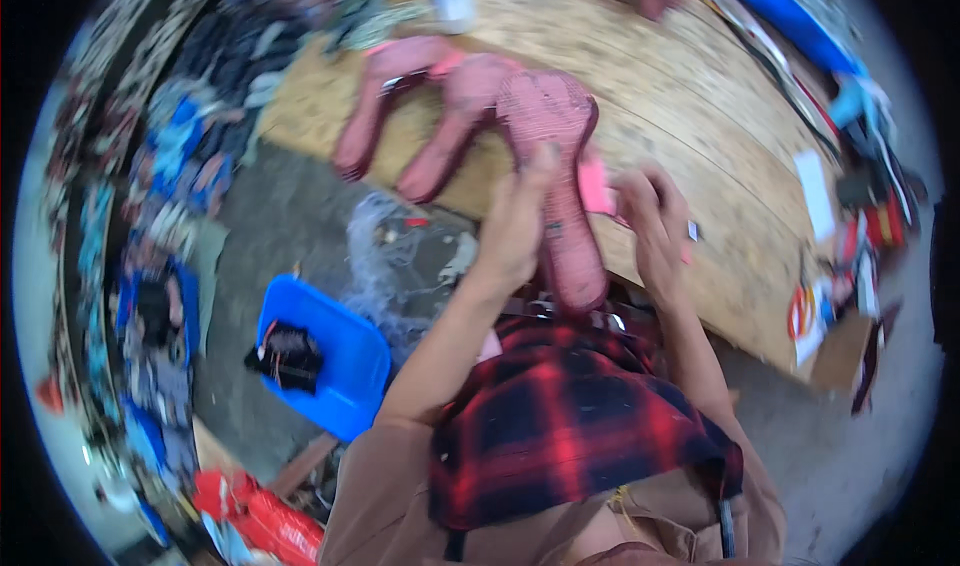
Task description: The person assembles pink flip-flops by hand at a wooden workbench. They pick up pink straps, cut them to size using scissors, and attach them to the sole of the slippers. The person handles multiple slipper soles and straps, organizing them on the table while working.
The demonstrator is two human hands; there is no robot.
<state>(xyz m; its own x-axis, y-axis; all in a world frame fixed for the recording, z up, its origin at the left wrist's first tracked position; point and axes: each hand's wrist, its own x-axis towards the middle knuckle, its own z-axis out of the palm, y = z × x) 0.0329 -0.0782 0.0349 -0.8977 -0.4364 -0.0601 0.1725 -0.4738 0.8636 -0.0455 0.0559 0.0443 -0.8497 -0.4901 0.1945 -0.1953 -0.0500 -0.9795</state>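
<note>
**Both hands on pink knitted piece at table edge**

Blue bin (pixel 335 361) on the floor at 8 o'clock of the hands, a dark bundle (pixel 287 356) lying in it. Tangle of pale thread (pixel 385 256) on the floor just right of the bin, at 9 o'clock of the left hand.

Pink knitted piece (pixel 550 156) lies on the wooden table (pixel 700 116); several limbs spread toward 10 o'clock, one long limb hangs over the near edge at 6 o'clock.

Left hand (pixel 515 221): fingers closed against the left side of the long limb, thumb tip up near the body of the piece. Grip clamped on it.

Right hand (pixel 650 226): at 3 o'clock of the limb, fingers curled together around a small bright pink tag (pixel 595 186) touching the piece.

Red-and-black plaid cloth (pixel 570 426) at 6 o'clock, below both hands.
</note>
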